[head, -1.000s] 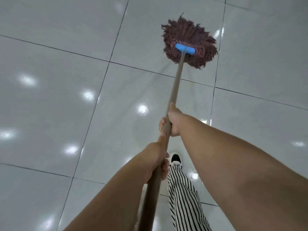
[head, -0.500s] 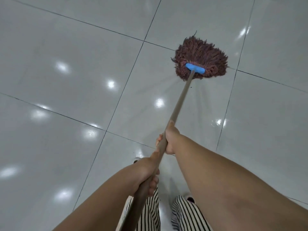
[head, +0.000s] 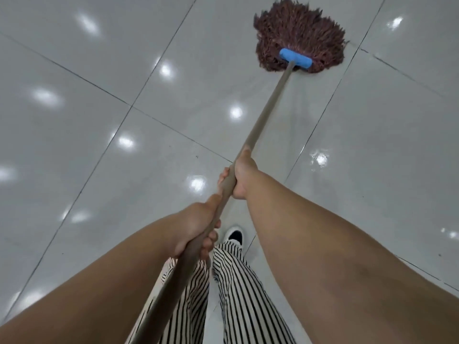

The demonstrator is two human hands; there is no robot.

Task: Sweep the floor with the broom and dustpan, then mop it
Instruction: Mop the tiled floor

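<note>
Nearest, striped trousers (head: 233,294) and a shoe (head: 234,236) are standing on glossy grey floor tiles (head: 99,157). Left hand (head: 196,227) and right hand (head: 242,176) are both curling tightly around the mop handle (head: 268,105); farther off, its reddish-brown mop head (head: 298,28) is lying spread on the reflective floor.

— What is down there?

— A shiny floor (head: 104,135) made of big pale grey tiles. Thin dark lines run between the tiles and cross each other.

— Why does it have white spots?

— Lights shine back off it, so little bright spots show all over.

— What sits on the floor?

— A mop head (head: 299,31) with shaggy reddish-brown strings lies spread out flat on a tile, near a dark line. A blue clamp (head: 295,58) sits on top of the strings.

— Anything else?

— A shoe (head: 234,235), black with a white edge, stands on the floor too, by another line.
</note>
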